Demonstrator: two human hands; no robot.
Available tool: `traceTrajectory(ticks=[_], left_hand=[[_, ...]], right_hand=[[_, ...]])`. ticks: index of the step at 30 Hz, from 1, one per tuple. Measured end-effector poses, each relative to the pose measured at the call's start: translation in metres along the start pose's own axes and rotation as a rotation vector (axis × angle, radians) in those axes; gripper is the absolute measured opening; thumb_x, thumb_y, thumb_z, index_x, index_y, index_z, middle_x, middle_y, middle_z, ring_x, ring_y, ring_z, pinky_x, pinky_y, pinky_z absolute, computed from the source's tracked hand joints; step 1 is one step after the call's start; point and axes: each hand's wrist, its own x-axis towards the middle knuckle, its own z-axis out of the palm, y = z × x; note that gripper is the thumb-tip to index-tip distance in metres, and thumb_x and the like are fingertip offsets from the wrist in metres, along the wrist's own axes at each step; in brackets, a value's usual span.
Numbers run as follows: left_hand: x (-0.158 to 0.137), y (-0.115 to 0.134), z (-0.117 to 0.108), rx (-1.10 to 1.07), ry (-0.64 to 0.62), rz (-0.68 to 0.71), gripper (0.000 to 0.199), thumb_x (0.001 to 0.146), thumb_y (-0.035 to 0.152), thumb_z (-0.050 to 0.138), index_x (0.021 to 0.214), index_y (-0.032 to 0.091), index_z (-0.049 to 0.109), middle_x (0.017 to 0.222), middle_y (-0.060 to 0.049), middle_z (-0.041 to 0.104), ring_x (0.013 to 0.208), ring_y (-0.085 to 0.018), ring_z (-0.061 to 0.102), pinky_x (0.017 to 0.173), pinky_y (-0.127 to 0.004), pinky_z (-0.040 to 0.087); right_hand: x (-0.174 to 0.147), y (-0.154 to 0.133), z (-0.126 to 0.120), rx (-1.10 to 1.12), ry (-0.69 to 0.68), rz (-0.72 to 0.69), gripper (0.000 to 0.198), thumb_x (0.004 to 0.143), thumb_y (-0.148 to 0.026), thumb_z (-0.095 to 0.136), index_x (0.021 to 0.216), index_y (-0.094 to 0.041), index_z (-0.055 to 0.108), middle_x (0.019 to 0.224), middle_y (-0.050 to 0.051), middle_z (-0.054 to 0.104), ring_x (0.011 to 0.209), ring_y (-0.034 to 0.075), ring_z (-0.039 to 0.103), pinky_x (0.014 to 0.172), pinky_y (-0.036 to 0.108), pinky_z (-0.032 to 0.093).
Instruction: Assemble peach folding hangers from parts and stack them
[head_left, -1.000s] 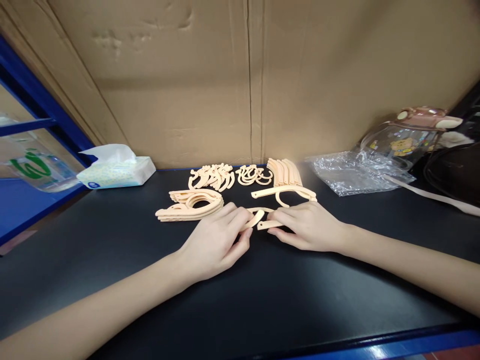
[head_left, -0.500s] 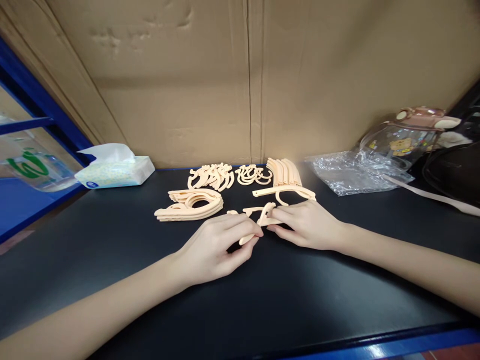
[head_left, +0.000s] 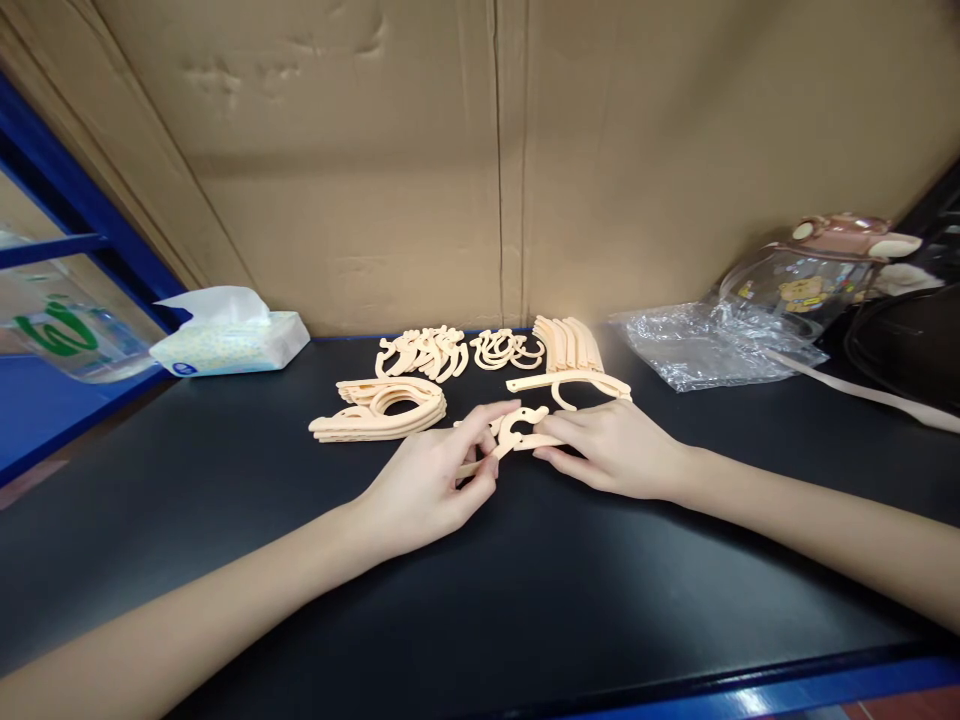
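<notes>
My left hand [head_left: 442,480] pinches a beige plastic folding-hanger piece [head_left: 508,437] with a curved, hook-like end. My right hand [head_left: 611,447] grips a straight beige hanger arm [head_left: 537,440], its end close to or touching the left hand's piece; I cannot tell whether they are joined. Just behind my right hand lie a long hanger arm [head_left: 540,381] and a hook [head_left: 562,397]. To the left is a stack of folded hangers [head_left: 382,425]. Farther back are a pile of short curved parts [head_left: 424,353], several loose hooks [head_left: 502,349] and a row of long arms [head_left: 568,345].
The black table [head_left: 480,620] ends at a cardboard wall [head_left: 337,160]. At the back left stand a tissue pack [head_left: 247,343] and a clear container [head_left: 75,330]. Crumpled clear plastic [head_left: 682,350], a clear bottle with a brown lid [head_left: 795,280] and a strap [head_left: 870,393] occupy the right.
The piece in my left hand has turned, so its curved end now shows between the hands. My left fingers have shifted slightly left and spread around it. My right hand has barely moved.
</notes>
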Motion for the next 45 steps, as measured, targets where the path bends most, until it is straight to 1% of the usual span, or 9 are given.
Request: traceTrajectory(ticks=[4,9,13,21,25,29,32,35,45], left_hand=[[-0.0002,0.0018,-0.0017,0.120,0.019,-0.040,0.045,0.081,0.014,0.042,0.125,0.026,0.040,0.068,0.008,0.053,0.056,-0.010,0.053,0.057,-0.021,0.039],[0.0018,0.0021,-0.0026,0.151,-0.010,-0.090,0.023,0.090,0.029,0.042,0.113,0.024,0.042,0.054,0.010,0.045,0.046,-0.010,0.044,0.050,-0.020,0.033],[0.0028,0.0010,-0.0029,0.170,-0.031,-0.088,0.022,0.089,0.034,0.046,0.108,0.023,0.041,0.054,0.011,0.045,0.045,-0.009,0.041,0.049,-0.019,0.030],[0.0007,0.0001,-0.0026,0.141,-0.026,-0.073,0.017,0.089,0.026,0.044,0.104,0.024,0.037,0.055,0.011,0.041,0.045,-0.010,0.040,0.048,-0.020,0.028],[0.0011,-0.0011,-0.0037,0.081,0.004,-0.010,0.007,0.093,0.020,0.033,0.099,0.022,0.034,0.073,0.005,0.054,0.059,-0.011,0.051,0.059,-0.022,0.037],[0.0001,0.0022,-0.0054,0.145,0.006,0.010,0.010,0.094,0.023,0.032,0.100,0.021,0.040,0.073,0.003,0.055,0.063,-0.013,0.052,0.059,-0.024,0.035],[-0.0018,0.0060,-0.0053,0.204,0.013,0.048,0.016,0.094,0.030,0.039,0.083,0.019,0.045,0.062,0.004,0.050,0.055,-0.012,0.048,0.054,-0.023,0.030],[-0.0026,0.0077,-0.0042,0.227,0.024,0.082,0.029,0.093,0.036,0.040,0.070,0.018,0.042,0.056,0.005,0.045,0.049,-0.011,0.043,0.050,-0.023,0.025],[-0.0012,0.0052,-0.0034,0.296,-0.016,0.079,0.023,0.098,0.034,0.032,0.084,0.019,0.042,0.070,0.003,0.055,0.061,-0.014,0.052,0.056,-0.023,0.032]], right_hand=[[0.0000,-0.0009,-0.0006,-0.004,0.013,0.005,0.026,0.097,-0.033,0.038,0.097,-0.016,0.057,0.073,0.000,0.064,0.062,0.013,0.061,0.052,0.024,0.031],[-0.0012,-0.0016,-0.0007,-0.009,0.017,-0.005,0.028,0.097,-0.033,0.038,0.092,-0.016,0.058,0.073,0.001,0.065,0.062,0.012,0.061,0.052,0.025,0.031],[-0.0014,-0.0015,-0.0004,-0.008,0.026,-0.023,0.029,0.097,-0.033,0.037,0.091,-0.016,0.058,0.075,0.000,0.065,0.063,0.012,0.061,0.052,0.025,0.031],[-0.0007,-0.0019,-0.0003,-0.024,0.042,-0.050,0.031,0.098,-0.034,0.036,0.090,-0.016,0.059,0.073,-0.001,0.063,0.062,0.012,0.060,0.054,0.025,0.033],[-0.0005,-0.0004,-0.0001,-0.009,0.046,-0.036,0.028,0.098,-0.033,0.037,0.096,-0.016,0.060,0.074,-0.001,0.064,0.066,0.012,0.062,0.055,0.025,0.034],[-0.0010,-0.0004,-0.0011,0.014,0.029,-0.032,0.028,0.098,-0.033,0.037,0.098,-0.016,0.060,0.078,0.000,0.066,0.069,0.012,0.063,0.056,0.024,0.036],[-0.0013,-0.0008,-0.0019,0.026,0.028,-0.032,0.027,0.097,-0.032,0.038,0.097,-0.016,0.060,0.076,0.000,0.065,0.066,0.011,0.062,0.056,0.024,0.035],[-0.0011,-0.0008,-0.0020,0.038,0.032,-0.029,0.028,0.097,-0.033,0.037,0.099,-0.016,0.060,0.075,0.000,0.065,0.065,0.011,0.061,0.055,0.024,0.034],[-0.0030,-0.0009,-0.0021,0.087,0.050,-0.115,0.026,0.095,-0.030,0.039,0.095,-0.015,0.059,0.076,0.001,0.064,0.062,0.011,0.056,0.057,0.023,0.037]])
